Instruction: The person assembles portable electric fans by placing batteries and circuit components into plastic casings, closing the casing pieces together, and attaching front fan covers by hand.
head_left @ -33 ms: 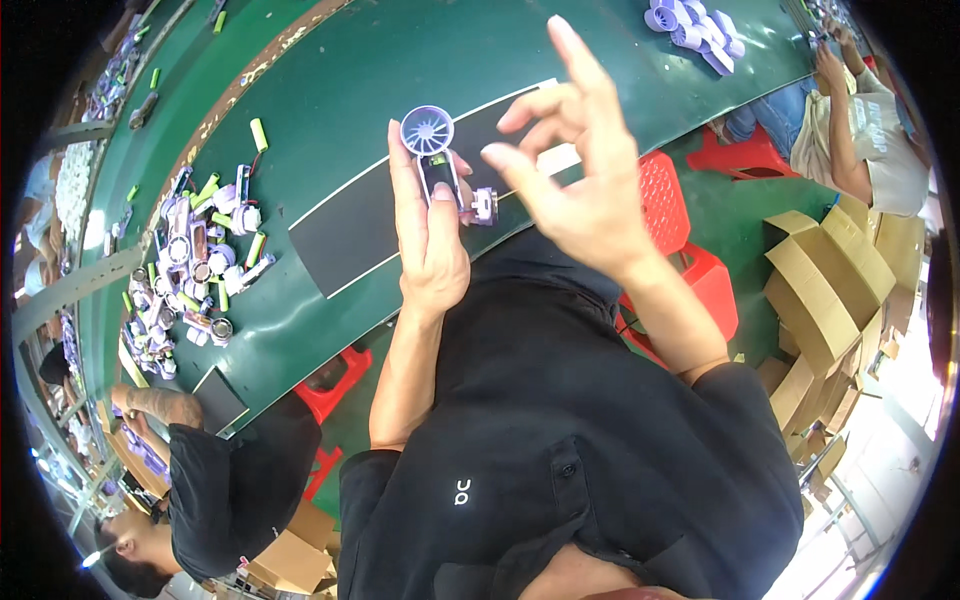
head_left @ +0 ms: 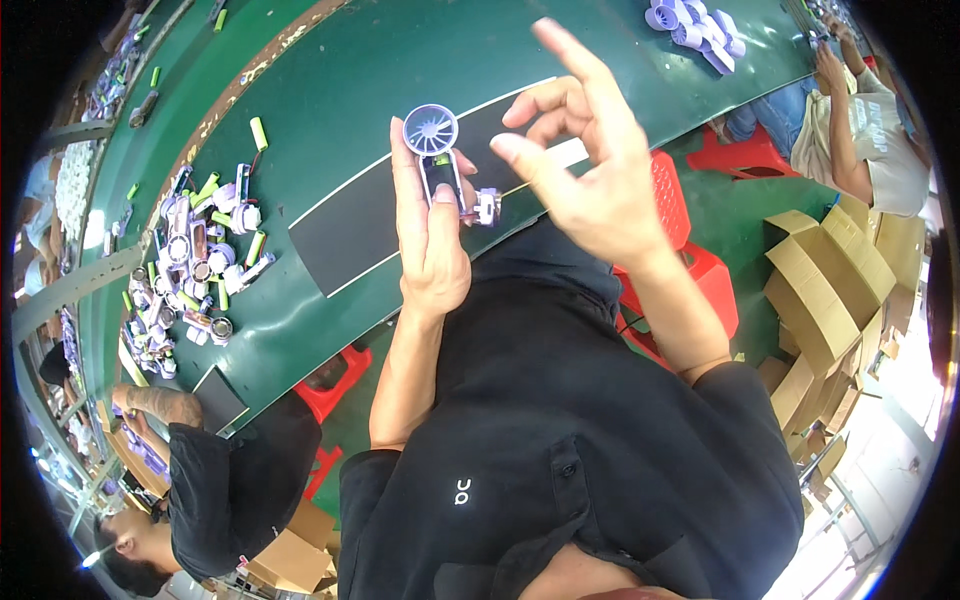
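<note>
My left hand (head_left: pixel 434 265) is wrapped round a small purple and white fan-like device (head_left: pixel 431 131), thumb pressed on its frame. The device has a round cup with radiating ribs at its far end. A yellow-green cell sits in the open frame below that cup, and a small purple-white part sticks out on the right side. To the right, my right hand (head_left: pixel 605 185) hovers in the air with nothing in it, index finger stretched out and the others loosely curled, apart from the device. Both hands are above a black mat (head_left: pixel 345 240) on the green table.
A heap of similar purple-white assemblies with green cells (head_left: pixel 195 250) lies on the green table (head_left: pixel 290 130) at left. Purple ribbed cups (head_left: pixel 700 35) lie at the far right. Red stools (head_left: pixel 708 295) and cardboard boxes (head_left: pixel 825 290) stand at right. A co-worker (head_left: pixel 235 480) sits at lower left.
My right hand has shifted slightly, its fingers a little lower and its wrist further right. The device in my left hand has moved a touch to the right.
</note>
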### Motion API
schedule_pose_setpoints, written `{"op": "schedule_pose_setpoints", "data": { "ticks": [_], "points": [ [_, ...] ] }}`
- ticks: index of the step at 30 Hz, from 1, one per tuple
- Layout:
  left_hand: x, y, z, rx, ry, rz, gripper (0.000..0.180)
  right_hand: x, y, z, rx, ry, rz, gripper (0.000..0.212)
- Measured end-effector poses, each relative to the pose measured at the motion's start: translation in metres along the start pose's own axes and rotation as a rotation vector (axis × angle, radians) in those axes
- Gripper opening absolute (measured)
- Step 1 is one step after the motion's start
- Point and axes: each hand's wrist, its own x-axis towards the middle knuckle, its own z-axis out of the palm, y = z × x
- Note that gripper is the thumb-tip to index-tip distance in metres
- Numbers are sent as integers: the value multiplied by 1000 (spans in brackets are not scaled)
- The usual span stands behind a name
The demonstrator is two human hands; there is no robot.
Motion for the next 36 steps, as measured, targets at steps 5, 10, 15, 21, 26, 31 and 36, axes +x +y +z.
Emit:
{"op": "schedule_pose_setpoints", "data": {
  "ticks": [5, 10, 15, 21, 26, 31, 36],
  "points": [
    [-2, 18, 7, 122, -55, 66, 71, 19, 1, -13, 70, -281, 184, 56],
    [2, 15, 10, 433, -105, 329, 71, 25, -5, -3, 79, -432, 237, 47],
    [1, 6, 9, 528, -118, 393, 68, 33, -1, 4, 37, -443, 170, 38],
    [-4, 3, 12, 788, -2, 388, 69, 27, 10, 17, -103, -360, 58, 27],
    [-10, -4, 13, 587, 48, 255, 65, 23, 17, 16, -98, -408, 183, 35],
    [-15, 3, 14, 566, 35, 202, 61, 30, 15, 1, -57, -620, 251, 39],
    [-10, 23, -8, 196, 38, 23, 56, 18, 20, -28, -4, -496, 240, 60]
  ]
}}
